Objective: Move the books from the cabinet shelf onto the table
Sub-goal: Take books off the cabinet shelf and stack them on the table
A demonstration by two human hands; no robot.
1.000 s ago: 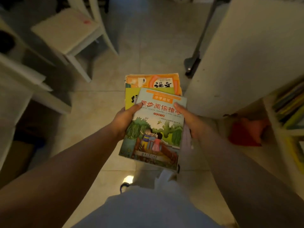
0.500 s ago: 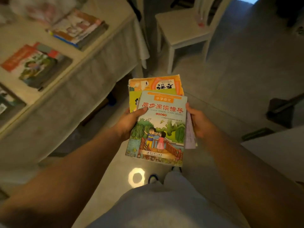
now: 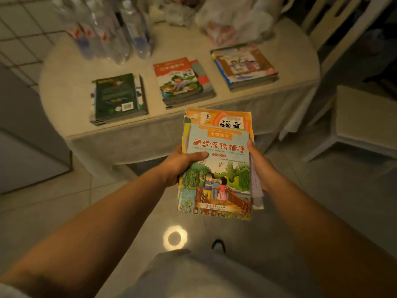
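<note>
I hold a stack of books (image 3: 217, 168) in front of me, just short of the table's front edge. Its top book has a pale blue cover with red characters and two children on a bridge; an orange cover shows behind it. My left hand (image 3: 180, 164) grips the stack's left edge with the thumb on the cover. My right hand (image 3: 257, 166) holds the right edge. On the table (image 3: 64, 87) lie three piles: a dark green pile (image 3: 118, 97) at left, an orange-topped pile (image 3: 182, 80) in the middle, a blue-edged pile (image 3: 245, 65) at right.
Several clear plastic bottles (image 3: 113, 29) and a white plastic bag (image 3: 232, 20) stand at the back of the table. A white chair (image 3: 363, 117) sits to the right of the table. A grey cabinet side (image 3: 28, 134) rises at the left. Tiled floor lies below.
My view has swung from the cabinet and floor round to the table, which now faces me with its three piles. Both hands keep the same hold on the stack.
</note>
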